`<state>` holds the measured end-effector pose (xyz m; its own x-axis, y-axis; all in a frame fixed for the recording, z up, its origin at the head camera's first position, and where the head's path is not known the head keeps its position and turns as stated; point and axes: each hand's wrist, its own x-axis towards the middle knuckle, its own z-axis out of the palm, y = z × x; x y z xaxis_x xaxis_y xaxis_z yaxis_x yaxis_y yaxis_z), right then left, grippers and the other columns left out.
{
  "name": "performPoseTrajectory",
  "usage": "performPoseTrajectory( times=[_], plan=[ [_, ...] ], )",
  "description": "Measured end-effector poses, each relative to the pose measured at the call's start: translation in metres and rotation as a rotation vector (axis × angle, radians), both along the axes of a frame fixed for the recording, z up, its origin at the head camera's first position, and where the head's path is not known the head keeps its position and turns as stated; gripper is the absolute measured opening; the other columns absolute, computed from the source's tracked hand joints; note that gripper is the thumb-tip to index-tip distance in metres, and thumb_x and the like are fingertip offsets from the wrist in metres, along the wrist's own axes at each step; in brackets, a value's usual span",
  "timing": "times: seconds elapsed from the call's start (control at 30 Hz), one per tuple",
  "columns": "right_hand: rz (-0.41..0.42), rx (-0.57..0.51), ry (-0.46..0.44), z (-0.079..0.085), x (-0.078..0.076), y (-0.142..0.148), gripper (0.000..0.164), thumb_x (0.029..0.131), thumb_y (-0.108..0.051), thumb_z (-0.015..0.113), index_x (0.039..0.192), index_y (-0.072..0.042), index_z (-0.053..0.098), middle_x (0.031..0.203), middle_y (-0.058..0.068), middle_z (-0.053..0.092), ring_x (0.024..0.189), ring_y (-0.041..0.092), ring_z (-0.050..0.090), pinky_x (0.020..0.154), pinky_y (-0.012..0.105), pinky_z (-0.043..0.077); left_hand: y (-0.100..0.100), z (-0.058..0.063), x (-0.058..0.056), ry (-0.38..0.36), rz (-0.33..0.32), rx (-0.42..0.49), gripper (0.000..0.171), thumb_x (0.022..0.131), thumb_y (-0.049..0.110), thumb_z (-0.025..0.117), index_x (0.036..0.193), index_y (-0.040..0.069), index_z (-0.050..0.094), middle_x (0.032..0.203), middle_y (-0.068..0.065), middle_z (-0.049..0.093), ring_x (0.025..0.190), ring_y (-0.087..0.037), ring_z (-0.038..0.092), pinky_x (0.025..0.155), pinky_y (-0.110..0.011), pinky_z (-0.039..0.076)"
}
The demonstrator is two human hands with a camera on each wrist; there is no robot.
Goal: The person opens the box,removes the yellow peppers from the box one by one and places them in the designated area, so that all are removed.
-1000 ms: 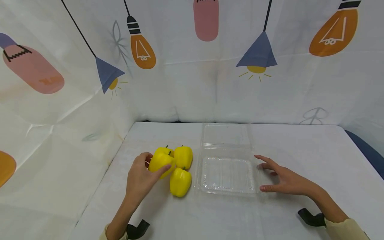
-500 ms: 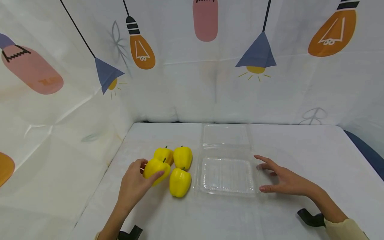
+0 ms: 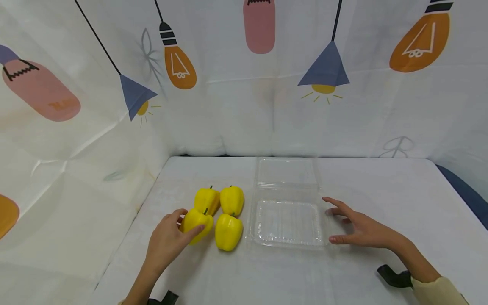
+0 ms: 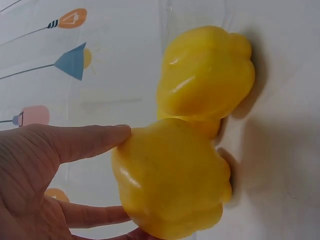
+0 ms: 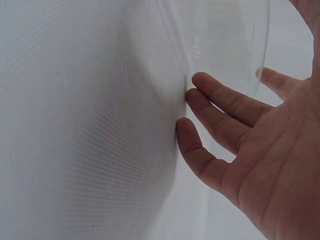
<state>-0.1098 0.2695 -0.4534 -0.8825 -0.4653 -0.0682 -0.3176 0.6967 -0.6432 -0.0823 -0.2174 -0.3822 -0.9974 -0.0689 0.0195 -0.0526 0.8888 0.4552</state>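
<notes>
My left hand (image 3: 167, 239) holds a yellow bell pepper (image 3: 197, 224) at its near left side, between thumb and fingers. In the left wrist view the thumb lies on one side of this bell pepper (image 4: 170, 180) and the fingers on the other. Three more yellow peppers sit close by: one at the back left (image 3: 207, 201), one at the back right (image 3: 231, 201) and one at the front right (image 3: 228, 233). A clear plastic clamshell box (image 3: 288, 222) lies with its lid laid back. At its right edge, my right hand (image 3: 367, 228) rests with spread fingers, gripping nothing.
The white table (image 3: 289, 279) ends at a patterned cloth wall (image 3: 236, 110) behind and on the left. The box lid (image 3: 286, 171) reaches close to the table's back edge. Dark wrist mounts (image 3: 396, 277) stick out by both forearms.
My left hand has brought its bell pepper toward me and slightly left, lowering it beside the others. The back left pepper shows more fully now. My right hand has stayed in place.
</notes>
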Motion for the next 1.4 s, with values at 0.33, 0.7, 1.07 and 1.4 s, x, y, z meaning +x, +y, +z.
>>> performPoseTrajectory(
  times=[0.33,0.7,1.07,1.4],
  plan=[
    [-0.002,-0.001,-0.019,0.001,-0.001,-0.001,0.098,0.076,-0.049,0.073,0.150,-0.029,0.012,0.135,0.011,0.048,0.113,0.034,0.054,0.087,0.054,0.045,-0.001,0.001,-0.001,-0.100,0.019,-0.020,0.071,0.070,0.063,0.071,0.111,0.007,0.054,0.092,-0.008,0.059,0.073,-0.019,0.052,0.057,-0.030,0.041],
    [-0.006,-0.004,-0.020,0.003,-0.001,-0.001,0.098,0.076,-0.048,0.074,0.150,-0.029,0.012,0.134,0.010,0.049,0.114,0.032,0.054,0.088,0.053,0.045,0.000,-0.004,-0.004,-0.171,0.009,-0.034,0.070,0.072,0.059,0.072,0.110,0.004,0.052,0.076,-0.005,0.052,0.062,-0.018,0.046,0.051,-0.029,0.036],
    [-0.026,-0.003,-0.035,0.001,-0.001,-0.002,0.100,0.074,-0.049,0.075,0.150,-0.030,0.013,0.134,0.012,0.049,0.116,0.034,0.052,0.088,0.054,0.045,0.008,-0.018,-0.003,-0.158,0.006,-0.060,0.060,0.077,0.048,0.072,0.104,0.002,0.044,0.077,-0.008,0.049,0.059,-0.020,0.043,0.049,-0.030,0.033],
    [-0.010,0.003,-0.014,0.001,-0.001,-0.003,0.100,0.075,-0.051,0.074,0.150,-0.030,0.012,0.134,0.007,0.049,0.120,0.028,0.049,0.089,0.048,0.046,0.012,-0.025,-0.001,-0.163,0.028,-0.085,0.055,0.081,0.052,0.066,0.093,0.004,0.044,0.076,-0.009,0.044,0.056,-0.019,0.042,0.048,-0.029,0.033]
  ],
)
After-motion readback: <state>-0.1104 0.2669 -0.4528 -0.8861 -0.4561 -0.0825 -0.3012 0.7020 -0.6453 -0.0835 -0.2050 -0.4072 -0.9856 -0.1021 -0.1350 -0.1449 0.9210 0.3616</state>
